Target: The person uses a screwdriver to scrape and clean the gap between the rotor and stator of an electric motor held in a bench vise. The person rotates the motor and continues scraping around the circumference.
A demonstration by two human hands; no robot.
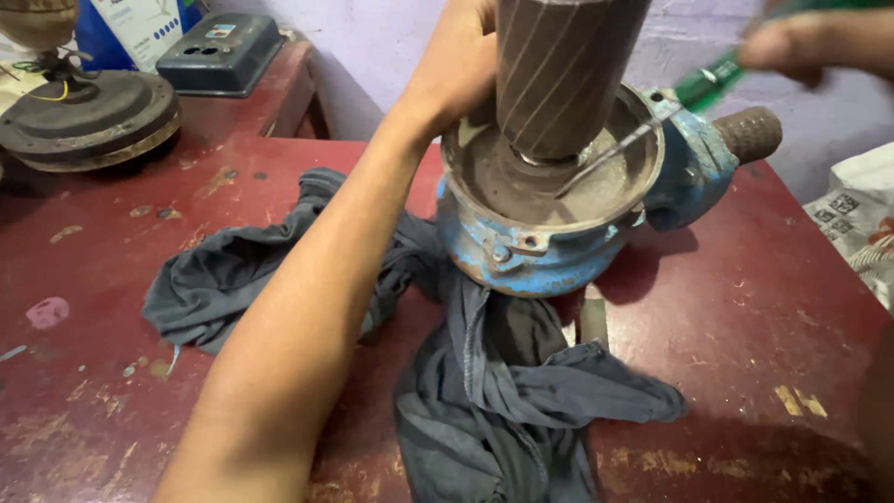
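A blue metal pump housing (pixel 549 251) stands on a grey cloth (pixel 484 382) on a worn red table (pixel 782 317). A dark cylindrical rotor (pixel 563 70) with slanted grooves rises upright out of the housing's round bowl. My left hand (pixel 461 70) grips the rotor's left side, the forearm stretching across the middle of the view. At the top right, my right hand (pixel 810 42) holds a green-handled screwdriver (pixel 712 84); its metal shaft (pixel 615 154) slants down into the bowl, tip near the rotor's base.
A threaded rusty outlet (pixel 750 133) juts from the housing's right side. A round dark motor part (pixel 88 116) sits at the far left, a dark grey box (pixel 222 51) behind it. A printed sack (pixel 861 219) lies at the right edge.
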